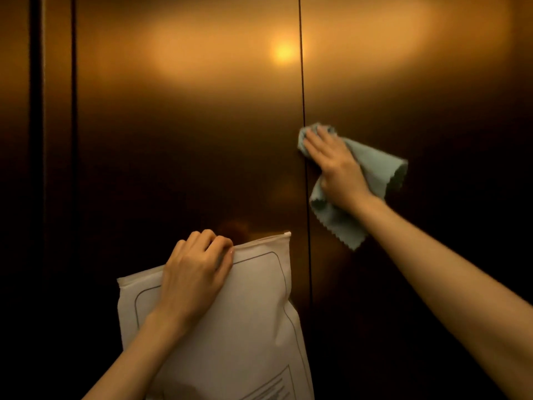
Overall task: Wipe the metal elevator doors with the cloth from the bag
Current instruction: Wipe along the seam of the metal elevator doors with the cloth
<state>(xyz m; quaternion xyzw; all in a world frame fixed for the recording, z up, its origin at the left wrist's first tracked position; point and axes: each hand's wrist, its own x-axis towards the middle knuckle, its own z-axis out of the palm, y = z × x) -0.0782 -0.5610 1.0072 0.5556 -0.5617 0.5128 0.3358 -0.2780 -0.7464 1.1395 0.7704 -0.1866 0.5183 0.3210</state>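
Note:
Two bronze-toned metal elevator doors fill the view, the left door (178, 125) and the right door (418, 82), meeting at a dark vertical seam. My right hand (336, 166) lies flat with straight fingers on a pale green cloth (375, 166), pressing it against the right door just beside the seam. Loose corners of the cloth hang below and to the right of the hand. My left hand (196, 269) grips the top edge of a white zip bag (248, 327), fingers curled over its rim, holding it upright in front of the left door.
A dark vertical frame strip (37, 168) runs down the far left beside the left door. A warm lamp reflection (284, 51) glows high on the doors near the seam. The lower part of both doors is in deep shadow.

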